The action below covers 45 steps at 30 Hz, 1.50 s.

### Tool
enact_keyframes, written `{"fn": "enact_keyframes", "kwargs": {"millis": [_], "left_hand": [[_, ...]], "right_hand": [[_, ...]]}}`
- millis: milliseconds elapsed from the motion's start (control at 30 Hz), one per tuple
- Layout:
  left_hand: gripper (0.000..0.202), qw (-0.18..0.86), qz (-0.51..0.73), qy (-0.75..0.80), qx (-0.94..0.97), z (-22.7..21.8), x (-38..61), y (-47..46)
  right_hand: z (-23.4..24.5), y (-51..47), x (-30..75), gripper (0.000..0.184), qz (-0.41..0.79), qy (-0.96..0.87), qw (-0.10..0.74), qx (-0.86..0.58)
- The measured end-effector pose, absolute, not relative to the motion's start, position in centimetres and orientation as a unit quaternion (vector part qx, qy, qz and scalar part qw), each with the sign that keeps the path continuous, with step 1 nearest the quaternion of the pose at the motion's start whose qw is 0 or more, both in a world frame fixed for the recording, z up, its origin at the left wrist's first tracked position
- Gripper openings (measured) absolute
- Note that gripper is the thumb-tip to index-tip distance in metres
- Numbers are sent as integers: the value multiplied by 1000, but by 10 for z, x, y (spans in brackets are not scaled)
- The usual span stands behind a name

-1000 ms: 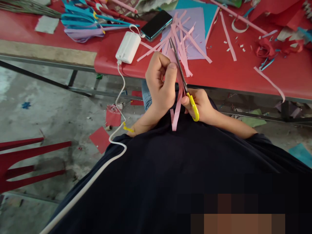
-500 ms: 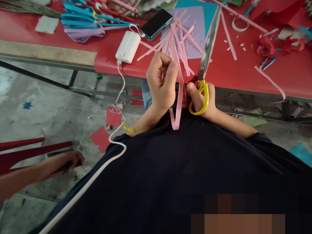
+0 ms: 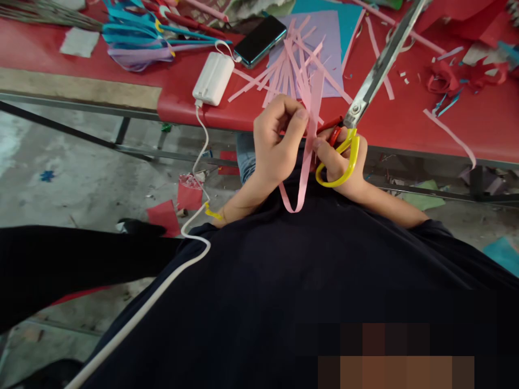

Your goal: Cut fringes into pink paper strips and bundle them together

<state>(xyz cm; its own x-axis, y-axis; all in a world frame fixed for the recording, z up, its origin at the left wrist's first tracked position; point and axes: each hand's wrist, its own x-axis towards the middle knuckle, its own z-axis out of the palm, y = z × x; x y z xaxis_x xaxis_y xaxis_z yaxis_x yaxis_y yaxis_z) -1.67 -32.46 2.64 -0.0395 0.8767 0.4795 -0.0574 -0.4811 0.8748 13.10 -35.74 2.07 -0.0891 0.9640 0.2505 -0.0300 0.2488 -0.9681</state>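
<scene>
My left hand (image 3: 278, 140) is closed, thumb and fingertips pinching a long pink paper strip (image 3: 311, 135). The strip hangs down in a loop in front of my dark shirt. My right hand (image 3: 348, 162) is closed around the scissors (image 3: 377, 75), which have one yellow handle and one red handle. Their blades point up and to the right over the table and look shut. The right thumb and fingertips lie close to the strip's edge; whether they pinch it is hard to see. Behind my hands a pile of cut pink strips (image 3: 290, 65) lies on lilac paper (image 3: 330, 32).
A red-covered table (image 3: 133, 94) runs across the top. On it are a phone (image 3: 261, 40), a white power bank (image 3: 213, 78) with a cable (image 3: 203, 135), blue paper strips (image 3: 130, 27) and red scraps (image 3: 441, 78). At left is another person's dark-clothed leg (image 3: 81, 254).
Both hands have shifted slightly right with the pink strip. The scissors have tilted further to the right. At left, another person's arm has left view and a dark leg has come in.
</scene>
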Motion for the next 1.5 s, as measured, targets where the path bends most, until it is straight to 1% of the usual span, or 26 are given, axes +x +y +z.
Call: {"fn": "enact_keyframes", "kwargs": {"millis": [133,267,433,567,700,800,1033,1133,1233,1333,1400,1500], "left_hand": [[38,376,605,315,628,23,-17,-321],[40,354,605,288,653,19,-15,-317],[40,378,599,289,644,19,-15,-317],[40,401,603,290,625,17,-15,-316],[40,393,617,283,620,13,-14,-314],[38,396,610,293,621,11,-13,-314],[37,414,588,294,630,10,-12,-313],[39,408,597,301,622,11,-12,-313],[40,382,629,318,597,17,-12,-317],[40,339,662,331,582,25,-12,-322],[41,329,672,341,569,28,-13,-324],[46,377,663,358,538,25,-14,-323]], "right_hand": [[14,-354,133,45,431,-590,549,-405],[14,-353,132,47,419,-596,561,-393],[11,-350,130,43,402,-573,601,-385],[1,-344,128,41,377,-536,650,-385],[-9,-331,128,45,352,-482,693,-404],[-15,-322,130,49,363,-466,695,-411],[-6,-329,129,53,397,-484,645,-437],[-2,-335,128,55,426,-505,623,-420],[-2,-340,129,63,443,-555,595,-377],[-1,-345,131,70,451,-640,523,-338],[2,-347,132,72,461,-684,466,-320],[6,-351,134,76,472,-715,420,-298]]}}
